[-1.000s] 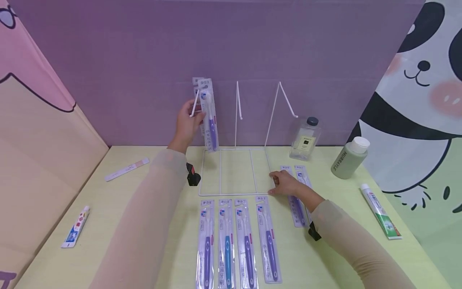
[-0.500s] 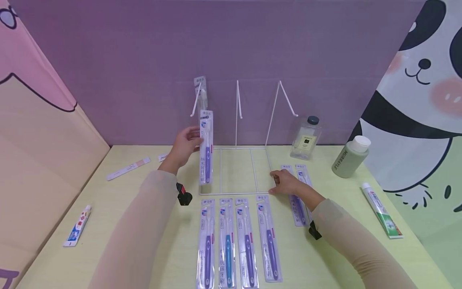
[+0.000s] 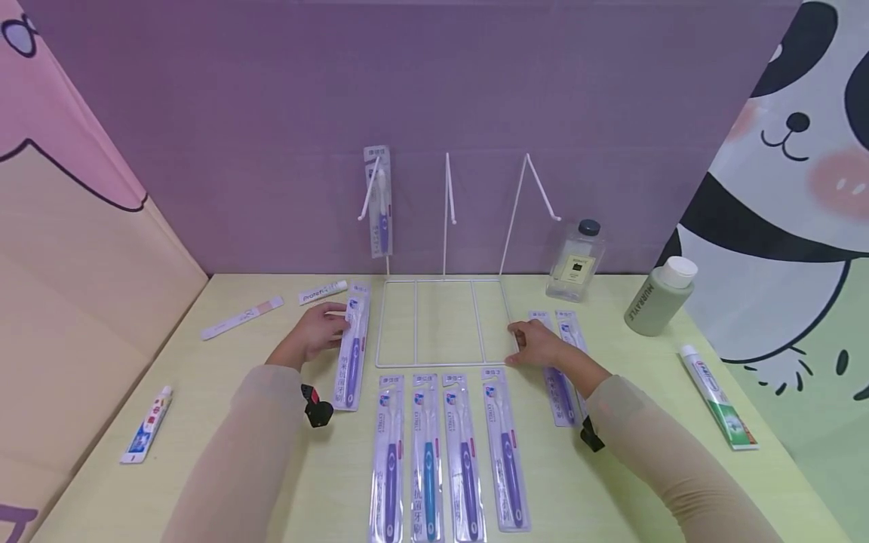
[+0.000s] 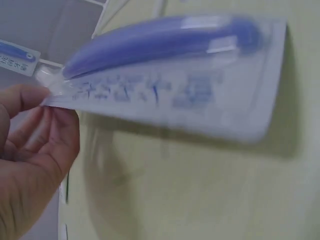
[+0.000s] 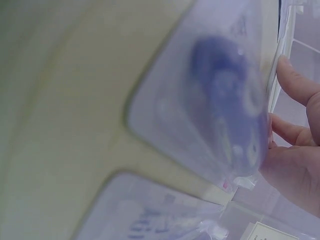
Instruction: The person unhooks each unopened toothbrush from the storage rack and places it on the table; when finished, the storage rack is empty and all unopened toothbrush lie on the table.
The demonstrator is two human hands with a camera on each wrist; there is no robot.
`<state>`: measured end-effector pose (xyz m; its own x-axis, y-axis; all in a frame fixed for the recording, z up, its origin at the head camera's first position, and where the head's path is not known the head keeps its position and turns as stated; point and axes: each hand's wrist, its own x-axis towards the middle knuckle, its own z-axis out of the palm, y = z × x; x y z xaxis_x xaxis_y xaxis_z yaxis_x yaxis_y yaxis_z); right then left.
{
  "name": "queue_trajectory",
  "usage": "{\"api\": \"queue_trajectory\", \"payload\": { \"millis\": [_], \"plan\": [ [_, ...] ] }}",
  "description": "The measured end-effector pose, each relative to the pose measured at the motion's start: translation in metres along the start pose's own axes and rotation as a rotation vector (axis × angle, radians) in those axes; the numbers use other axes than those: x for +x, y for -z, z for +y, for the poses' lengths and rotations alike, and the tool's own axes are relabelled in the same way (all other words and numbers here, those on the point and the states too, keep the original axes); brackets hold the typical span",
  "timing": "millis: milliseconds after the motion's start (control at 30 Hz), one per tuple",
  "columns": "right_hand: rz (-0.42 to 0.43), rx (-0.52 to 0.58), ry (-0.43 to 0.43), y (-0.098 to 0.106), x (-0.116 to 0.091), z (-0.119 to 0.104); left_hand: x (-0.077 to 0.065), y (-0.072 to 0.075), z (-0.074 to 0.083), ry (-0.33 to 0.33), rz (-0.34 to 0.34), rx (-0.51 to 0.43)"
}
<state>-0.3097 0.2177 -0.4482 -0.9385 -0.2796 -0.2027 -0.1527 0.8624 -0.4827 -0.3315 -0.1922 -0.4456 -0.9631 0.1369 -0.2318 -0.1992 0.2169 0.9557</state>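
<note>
My left hand (image 3: 319, 332) pinches the edge of a packaged toothbrush (image 3: 352, 347) with a purple handle, left of the white wire rack (image 3: 416, 324). In the left wrist view the pack (image 4: 220, 105) slants over the table, thumb and fingers at its narrow visible end. Another packaged toothbrush (image 3: 380, 219) hangs on the rack's left hook. With thumb and fingers, my right hand (image 3: 539, 347) holds the right side of the rack's base. Two more packs lie by that hand, one toothbrush (image 3: 562, 400) partly under the wrist.
Several packaged toothbrushes (image 3: 466, 475) lie in a row before the rack. A clear bottle (image 3: 573, 264), green bottle (image 3: 658, 298) and toothpaste tube (image 3: 718, 400) are at right. A small tube (image 3: 323, 292), flat strip (image 3: 242, 317) and another toothpaste tube (image 3: 145, 426) lie at left.
My left hand has brought one packaged toothbrush from the left hook down and leftward to beside the rack. The other pack stays hanging there. My right hand keeps its place on the rack.
</note>
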Motion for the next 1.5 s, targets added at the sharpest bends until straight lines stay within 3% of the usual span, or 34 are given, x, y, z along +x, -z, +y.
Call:
{"api": "queue_trajectory", "payload": {
  "millis": [100,200,333,400,467,600,733,833,967,1167,1500],
  "plan": [
    [0.003,0.006,-0.003,0.0,0.0,0.0,-0.003,0.0,-0.006,0.058,-0.021,0.036],
    [0.002,0.023,-0.009,-0.001,0.0,-0.001,-0.006,-0.002,-0.006,0.112,0.0,0.128],
    [-0.002,0.024,-0.006,0.0,0.0,-0.001,-0.009,-0.003,0.006,0.147,0.063,0.485],
    [-0.003,0.021,-0.007,0.001,-0.001,-0.002,-0.01,-0.004,0.019,0.111,0.089,0.66],
    [-0.003,0.021,-0.009,0.001,-0.002,-0.002,-0.007,-0.006,0.032,0.036,0.109,0.735],
    [-0.005,0.041,-0.002,0.0,-0.002,0.0,0.006,-0.011,0.06,-0.12,0.182,0.64],
    [-0.01,0.053,0.011,-0.001,-0.001,0.002,0.022,-0.017,0.08,-0.228,0.26,0.442],
    [-0.006,0.043,0.006,-0.001,-0.001,0.002,0.033,-0.023,0.092,-0.296,0.276,0.302],
    [0.002,0.033,-0.002,-0.001,0.0,0.003,0.043,-0.032,0.107,-0.322,0.26,0.227],
    [0.003,0.019,0.021,0.003,0.003,0.002,0.055,-0.044,0.123,-0.28,0.253,0.158],
    [-0.01,0.021,-0.008,0.001,0.002,0.004,0.066,-0.052,0.117,-0.345,0.193,-0.01]
  ]
}}
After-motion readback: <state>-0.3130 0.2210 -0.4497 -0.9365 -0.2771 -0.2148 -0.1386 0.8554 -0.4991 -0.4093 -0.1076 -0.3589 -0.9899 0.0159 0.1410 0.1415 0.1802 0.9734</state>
